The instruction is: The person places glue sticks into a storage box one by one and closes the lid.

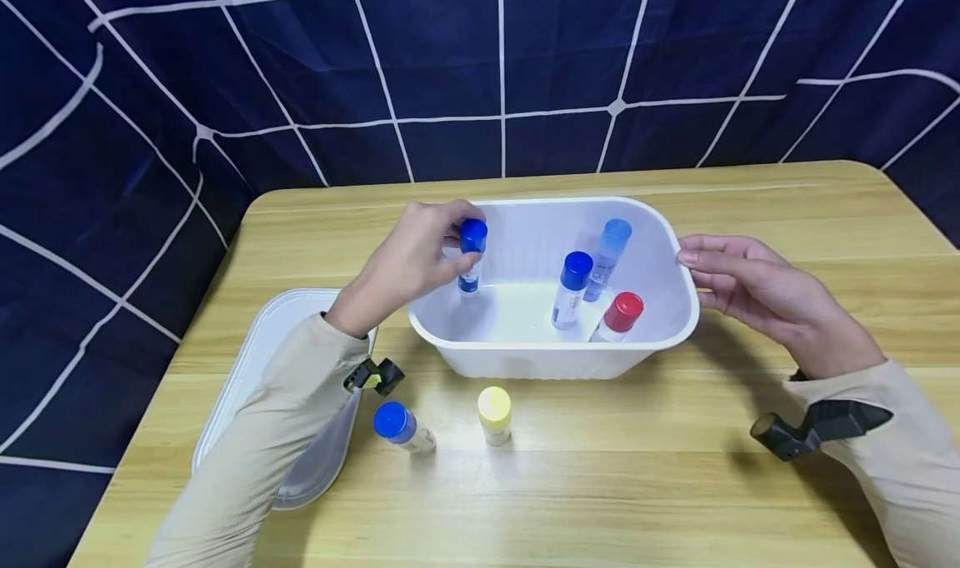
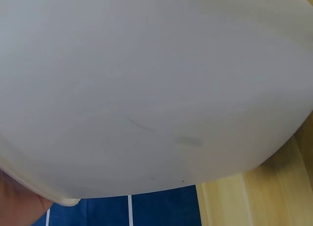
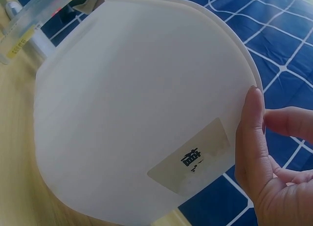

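Observation:
My left hand (image 1: pixel 420 247) reaches over the left end of a white plastic bin (image 1: pixel 517 360) and grips a blue-capped glue stick (image 1: pixel 472 239) between thumb and fingers, inside the rim. At the opposite end, my right hand (image 1: pixel 757 289) pinches the bin's rim; in the right wrist view its thumb and fingers lie on either side of that rim. Upright toward the bin's right half are a dark-blue-capped glue stick (image 1: pixel 572 289), a light blue one (image 1: pixel 607 260) and a red-capped one (image 1: pixel 621 314), its lower part hidden by the front wall.
In front of the bin, a yellow-capped glue stick (image 1: pixel 495 416) and another blue-capped one (image 1: pixel 405 428) stand on the wooden table (image 1: pixel 600 485). A whitish plastic container (image 1: pixel 258 356) lies under my left forearm. Behind the table hangs a dark blue gridded cloth (image 1: pixel 442 60).

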`<action>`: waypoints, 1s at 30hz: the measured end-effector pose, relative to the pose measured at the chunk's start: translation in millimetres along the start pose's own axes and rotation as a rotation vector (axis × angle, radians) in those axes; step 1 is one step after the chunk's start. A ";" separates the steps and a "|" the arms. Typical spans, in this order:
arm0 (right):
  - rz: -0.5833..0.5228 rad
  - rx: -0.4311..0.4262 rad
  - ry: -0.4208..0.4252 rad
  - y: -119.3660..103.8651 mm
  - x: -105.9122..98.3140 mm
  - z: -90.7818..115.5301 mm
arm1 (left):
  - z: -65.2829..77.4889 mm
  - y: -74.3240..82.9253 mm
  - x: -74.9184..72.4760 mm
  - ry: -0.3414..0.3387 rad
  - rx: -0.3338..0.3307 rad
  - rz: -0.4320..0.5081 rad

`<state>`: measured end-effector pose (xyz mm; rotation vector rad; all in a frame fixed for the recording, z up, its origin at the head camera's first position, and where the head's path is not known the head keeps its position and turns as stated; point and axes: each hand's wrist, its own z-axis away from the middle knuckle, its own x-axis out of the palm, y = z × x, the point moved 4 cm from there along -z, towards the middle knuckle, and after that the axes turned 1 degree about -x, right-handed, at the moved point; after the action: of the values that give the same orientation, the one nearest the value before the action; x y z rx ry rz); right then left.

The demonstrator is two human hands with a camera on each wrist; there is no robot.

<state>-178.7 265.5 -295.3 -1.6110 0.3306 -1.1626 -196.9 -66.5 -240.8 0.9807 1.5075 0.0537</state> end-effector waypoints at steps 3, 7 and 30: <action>-0.002 -0.002 -0.005 -0.5 0.6 0.6 | -1.2 1.9 1.4 -0.008 0.032 -0.050; -0.008 -0.002 -0.017 -0.3 1.8 0.7 | -1.7 2.7 2.2 -0.014 0.036 -0.089; 0.003 -0.015 -0.035 3.7 5.6 1.4 | 4.8 8.3 5.5 -0.085 -0.017 -0.205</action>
<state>-173.6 260.9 -295.5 -1.6419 0.3192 -1.1306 -187.7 -60.4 -241.6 0.8010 1.5191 -0.1202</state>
